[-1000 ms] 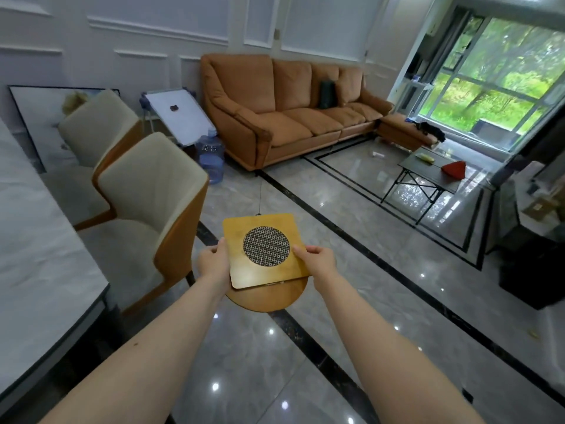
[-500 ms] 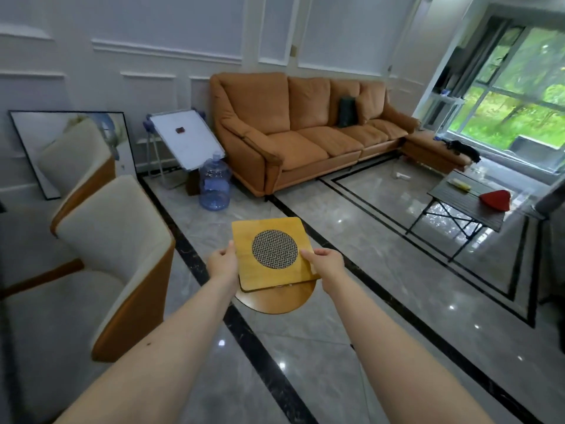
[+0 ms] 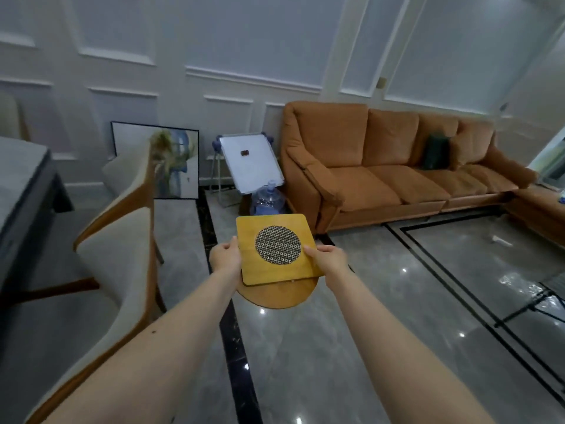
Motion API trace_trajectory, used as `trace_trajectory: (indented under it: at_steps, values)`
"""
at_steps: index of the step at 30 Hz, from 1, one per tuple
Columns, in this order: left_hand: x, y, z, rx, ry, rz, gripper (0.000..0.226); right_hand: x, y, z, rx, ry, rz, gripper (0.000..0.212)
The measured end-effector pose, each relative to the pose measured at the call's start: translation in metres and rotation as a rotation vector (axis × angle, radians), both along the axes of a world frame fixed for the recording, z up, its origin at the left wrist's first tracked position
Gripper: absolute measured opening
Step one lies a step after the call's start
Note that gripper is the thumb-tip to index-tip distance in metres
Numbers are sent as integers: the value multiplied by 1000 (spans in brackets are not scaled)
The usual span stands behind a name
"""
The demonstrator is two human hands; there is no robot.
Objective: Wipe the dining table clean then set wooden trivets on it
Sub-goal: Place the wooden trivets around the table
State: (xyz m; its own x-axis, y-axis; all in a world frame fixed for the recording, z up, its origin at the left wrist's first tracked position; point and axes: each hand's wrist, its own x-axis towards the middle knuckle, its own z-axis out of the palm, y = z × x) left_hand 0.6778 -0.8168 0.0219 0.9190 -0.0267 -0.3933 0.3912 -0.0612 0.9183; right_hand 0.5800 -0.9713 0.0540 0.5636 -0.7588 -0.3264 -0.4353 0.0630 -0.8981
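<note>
Right of the desk (image 3: 21, 179), we gripped the stacked trivets (image 3: 276, 249) flat between both hands, left hand (image 3: 224, 260) nearer the desk, right hand (image 3: 328, 260) pinching the far edge.

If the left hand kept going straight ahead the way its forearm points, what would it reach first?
Probably the clear blue water jug on the floor beside the orange sofa, just beyond the square wooden trivet that the left hand holds. Depth is unclear; the tilted whiteboard stands close behind it.
</note>
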Motion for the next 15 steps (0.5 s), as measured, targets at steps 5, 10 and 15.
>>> trace_trajectory:
  at_steps: [5,10,15]
  values:
    - [74,-26,-5,9,-3,88,30,85,-31,-3,-11,-15,82,33]
    - [171,-49,-6,9,3,125,41,185,-58,4,-11,-22,148,34]
    - [240,-61,0,6,-2,194,43,270,-81,8,-43,-22,246,31]
